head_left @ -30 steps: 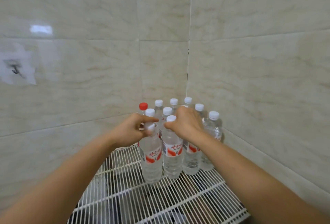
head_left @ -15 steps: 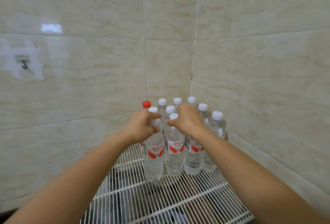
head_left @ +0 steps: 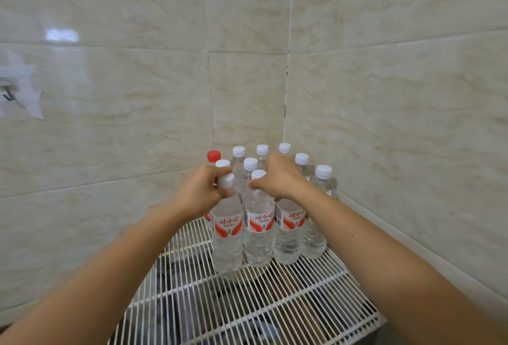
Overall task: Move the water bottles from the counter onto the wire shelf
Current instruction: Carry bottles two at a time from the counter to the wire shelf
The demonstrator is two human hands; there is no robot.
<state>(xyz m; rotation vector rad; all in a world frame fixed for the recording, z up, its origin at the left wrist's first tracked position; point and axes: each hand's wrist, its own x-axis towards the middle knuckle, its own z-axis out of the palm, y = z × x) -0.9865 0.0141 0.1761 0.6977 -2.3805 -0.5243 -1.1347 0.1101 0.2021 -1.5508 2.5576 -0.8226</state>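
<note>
Water bottles [head_left: 258, 223] stand upright in a tight cluster at the far corner of the wire shelf [head_left: 275, 306], close against the tiled walls [head_left: 384, 124]. The left hand [head_left: 202, 193] curls its fingers round the neck of the near-left bottle [head_left: 227, 234]. The right hand [head_left: 281, 179] closes its fingers over the top of a front-row bottle [head_left: 288, 229], hiding its cap.

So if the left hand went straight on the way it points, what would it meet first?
Likely the clear white-capped water bottle directly behind the front bottle the left hand grips; depth is hard to judge.
</note>
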